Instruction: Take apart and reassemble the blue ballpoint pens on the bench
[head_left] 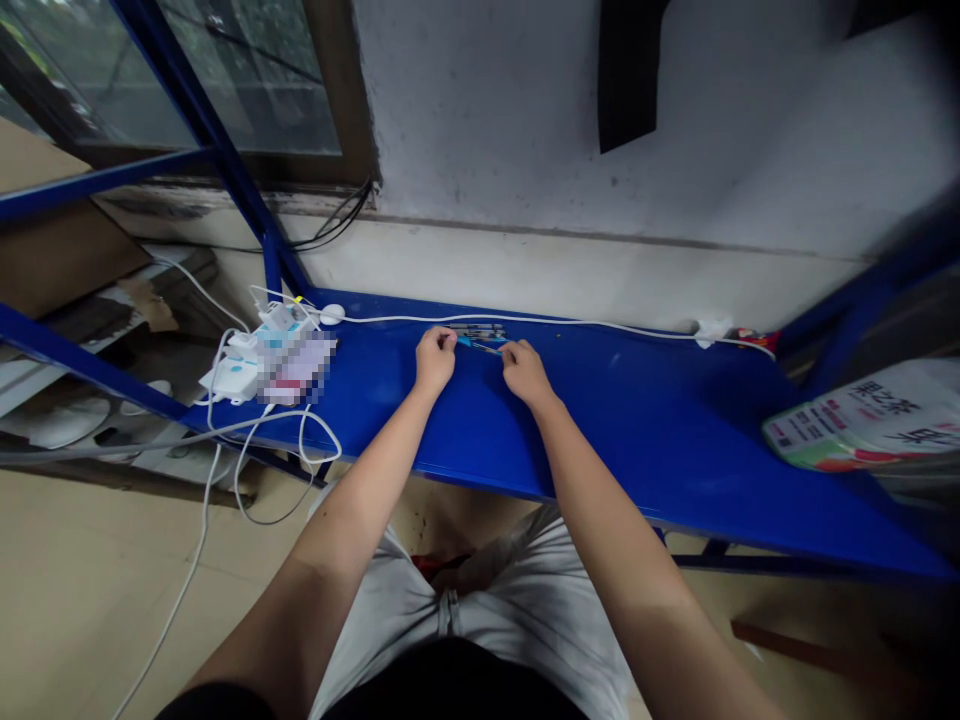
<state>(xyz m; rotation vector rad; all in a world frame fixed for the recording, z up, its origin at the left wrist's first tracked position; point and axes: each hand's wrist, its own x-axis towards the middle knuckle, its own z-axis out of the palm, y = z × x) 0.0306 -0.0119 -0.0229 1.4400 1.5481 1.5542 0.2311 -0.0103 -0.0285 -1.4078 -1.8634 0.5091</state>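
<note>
My left hand (435,358) is closed, thumb and fingertips pinching one end of a slim blue pen (477,345). At its other end my right hand (525,370) grips it the same way, so it lies nearly level between the two hands. Fingers hide both of its ends, and I cannot tell whether it is one piece or two. Just behind my hands, several thin dark and silver pens (484,328) lie close together on the blue shelf (630,400).
A white power strip (232,372) with plugs and cables stands at the left, beside a blurred pinkish item (300,370). A white cable (570,320) runs along the wall. At the right are a printed plastic package (862,420) and a small red packet (754,338).
</note>
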